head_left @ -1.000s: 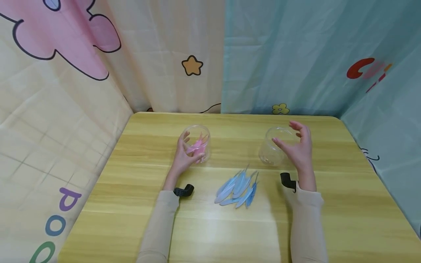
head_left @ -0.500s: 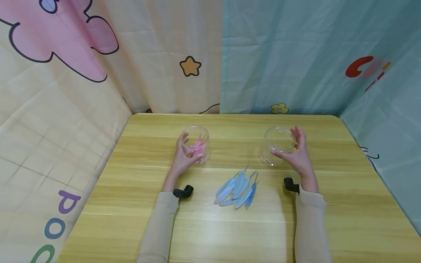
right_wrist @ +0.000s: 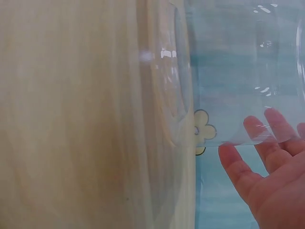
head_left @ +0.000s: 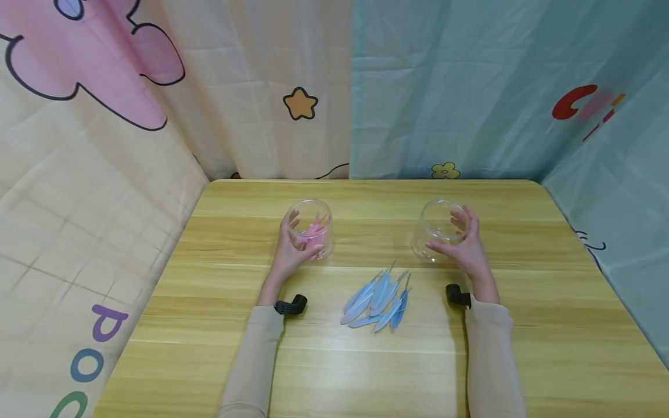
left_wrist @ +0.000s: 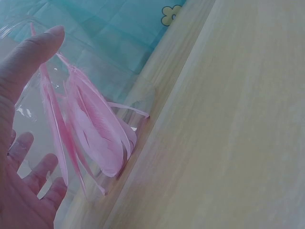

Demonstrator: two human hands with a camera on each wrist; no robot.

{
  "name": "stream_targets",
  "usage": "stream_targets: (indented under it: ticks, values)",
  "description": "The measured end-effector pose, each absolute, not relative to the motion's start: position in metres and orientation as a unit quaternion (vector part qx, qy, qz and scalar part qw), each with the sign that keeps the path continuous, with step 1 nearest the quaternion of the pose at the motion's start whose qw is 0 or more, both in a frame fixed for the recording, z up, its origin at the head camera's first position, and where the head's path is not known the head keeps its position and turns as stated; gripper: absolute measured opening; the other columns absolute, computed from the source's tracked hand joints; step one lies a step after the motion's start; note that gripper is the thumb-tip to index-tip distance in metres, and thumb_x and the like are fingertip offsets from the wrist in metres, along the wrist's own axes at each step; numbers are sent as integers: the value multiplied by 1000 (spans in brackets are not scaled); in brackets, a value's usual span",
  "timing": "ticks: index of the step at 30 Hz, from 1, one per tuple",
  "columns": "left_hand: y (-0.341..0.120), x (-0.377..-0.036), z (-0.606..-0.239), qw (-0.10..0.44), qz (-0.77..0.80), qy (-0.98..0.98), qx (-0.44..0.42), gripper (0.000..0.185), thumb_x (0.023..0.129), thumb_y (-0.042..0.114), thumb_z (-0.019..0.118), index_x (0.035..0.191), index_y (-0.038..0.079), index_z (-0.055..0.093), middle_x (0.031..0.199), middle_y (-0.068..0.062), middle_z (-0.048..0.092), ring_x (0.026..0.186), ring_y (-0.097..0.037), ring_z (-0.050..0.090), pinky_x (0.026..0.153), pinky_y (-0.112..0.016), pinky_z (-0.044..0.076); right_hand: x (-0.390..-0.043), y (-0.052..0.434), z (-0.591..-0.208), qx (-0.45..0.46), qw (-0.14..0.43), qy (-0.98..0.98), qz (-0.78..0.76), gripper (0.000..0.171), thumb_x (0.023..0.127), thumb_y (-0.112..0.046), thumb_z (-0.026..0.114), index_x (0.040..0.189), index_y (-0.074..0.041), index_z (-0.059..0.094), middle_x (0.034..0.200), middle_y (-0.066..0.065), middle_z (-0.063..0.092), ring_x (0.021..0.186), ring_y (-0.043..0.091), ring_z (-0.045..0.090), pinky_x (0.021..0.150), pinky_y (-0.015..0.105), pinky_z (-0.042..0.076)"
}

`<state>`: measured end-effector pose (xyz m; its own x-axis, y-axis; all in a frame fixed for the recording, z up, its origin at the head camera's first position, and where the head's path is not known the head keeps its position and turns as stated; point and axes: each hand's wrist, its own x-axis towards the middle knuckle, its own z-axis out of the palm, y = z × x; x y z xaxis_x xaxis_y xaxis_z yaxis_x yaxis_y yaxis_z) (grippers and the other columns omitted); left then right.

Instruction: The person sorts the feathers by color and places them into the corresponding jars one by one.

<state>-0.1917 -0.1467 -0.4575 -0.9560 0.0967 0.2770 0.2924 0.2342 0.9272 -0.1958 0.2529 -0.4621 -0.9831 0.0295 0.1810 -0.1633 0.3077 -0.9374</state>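
Note:
My left hand (head_left: 294, 247) grips a clear plastic jar (head_left: 312, 227) that holds pink feathers (head_left: 312, 232); the left wrist view shows the pink feathers (left_wrist: 93, 129) inside the jar with my thumb and fingers (left_wrist: 28, 52) curled round its wall. My right hand (head_left: 462, 247) wraps round an empty clear jar (head_left: 436, 226), fingers behind it and thumb in front; its clear wall (right_wrist: 228, 71) fills the right wrist view with my fingers (right_wrist: 257, 162) against it. A pile of blue feathers (head_left: 378, 296) lies on the table between my wrists.
The wooden table (head_left: 366, 360) is boxed in by cloth curtains, cream with cartoon prints on the left (head_left: 104, 145) and teal on the right (head_left: 470, 87). Black wrist camera mounts (head_left: 292, 303) sit at both cuffs.
My right hand has come down from hovering open beside the empty jar and closed round it. My left hand has kept its hold on the jar of pink feathers.

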Motion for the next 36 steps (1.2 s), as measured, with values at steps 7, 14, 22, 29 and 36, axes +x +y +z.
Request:
stream_targets:
  ticks: [7, 14, 22, 29, 36]
  values:
    - [-149, -200, -472, 82, -599, -788, -117, 105, 73, 13, 84, 151, 26, 14, 152, -2, 19, 136, -30, 23, 101, -53, 33, -192, 251, -456, 26, 67, -821, 566, 103, 72, -17, 84, 148, -10, 15, 147, 14, 28, 134, 35, 25, 103, 61, 20]
    - [-144, -189, -450, 72, -590, -796, -117, 103, 76, 7, 80, 151, 11, 10, 153, -15, 15, 138, -35, 18, 103, -55, 28, -193, 251, -456, 32, 76, -817, 570, 100, 74, -14, 83, 147, -7, 16, 146, 15, 30, 133, 35, 27, 104, 59, 19]
    - [-144, -189, -449, 53, -602, -790, -108, 111, 76, 4, 79, 152, 10, -1, 156, -13, 8, 142, -30, 8, 107, -51, 22, -182, 242, -435, 43, 75, -813, 575, 94, 75, -8, 80, 145, -1, 16, 144, 23, 28, 132, 41, 25, 104, 61, 18]
    - [-144, -185, -443, 178, -644, -734, -121, 103, 81, 8, 73, 150, 1, -4, 154, -21, 6, 139, -40, 7, 110, -52, 11, -185, 245, -442, 41, 70, -808, 584, 97, 75, -9, 81, 145, -3, 15, 146, 21, 27, 133, 40, 24, 104, 63, 16]
    - [-116, -180, -421, 468, -573, -651, -173, 58, 78, 31, 65, 116, -10, 50, 113, -22, 53, 106, -36, 47, 91, -41, 35, -198, 255, -465, 40, 76, -810, 581, 99, 74, -15, 83, 147, -9, 15, 147, 12, 28, 134, 33, 25, 105, 58, 19]
